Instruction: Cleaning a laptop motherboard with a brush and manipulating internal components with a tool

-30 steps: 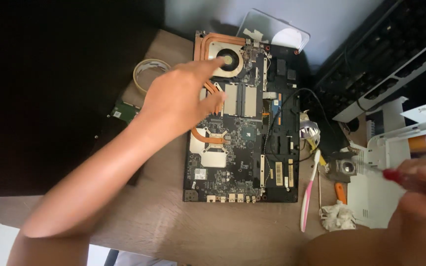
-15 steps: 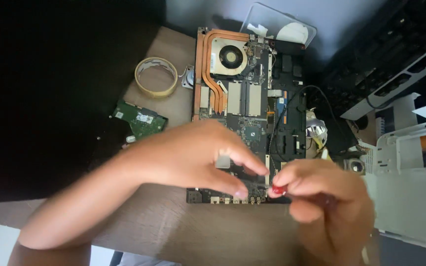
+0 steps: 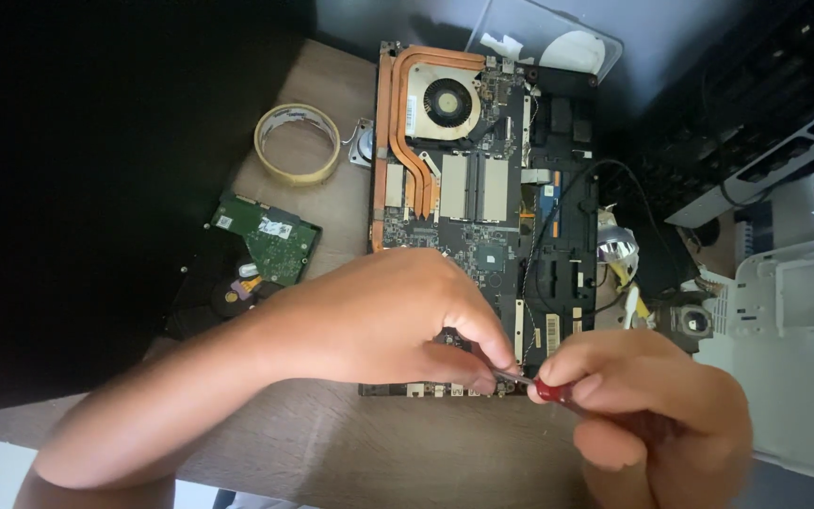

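Observation:
An opened laptop base (image 3: pixel 558 236) lies on the wooden table, its green board, copper heat pipes (image 3: pixel 398 141) and round fan (image 3: pixel 445 99) exposed. My right hand (image 3: pixel 652 405) grips a red-handled screwdriver (image 3: pixel 550 389) whose metal shaft points left at the board's near edge. My left hand (image 3: pixel 388 320) rests over the lower part of the board, with finger and thumb pinched around the screwdriver's tip. What lies under the tip is hidden by my fingers.
A roll of tape (image 3: pixel 297 143) and a bare hard drive with a green board (image 3: pixel 266 245) sit left of the laptop. A keyboard (image 3: pixel 756 104) lies at the upper right, a white device (image 3: pixel 793 320) at the right, a clear plastic tray (image 3: pixel 558 42) beyond the fan.
My left hand came down from the fan to the board's near edge. My right hand moved in from the right with the screwdriver, and both hands now meet there.

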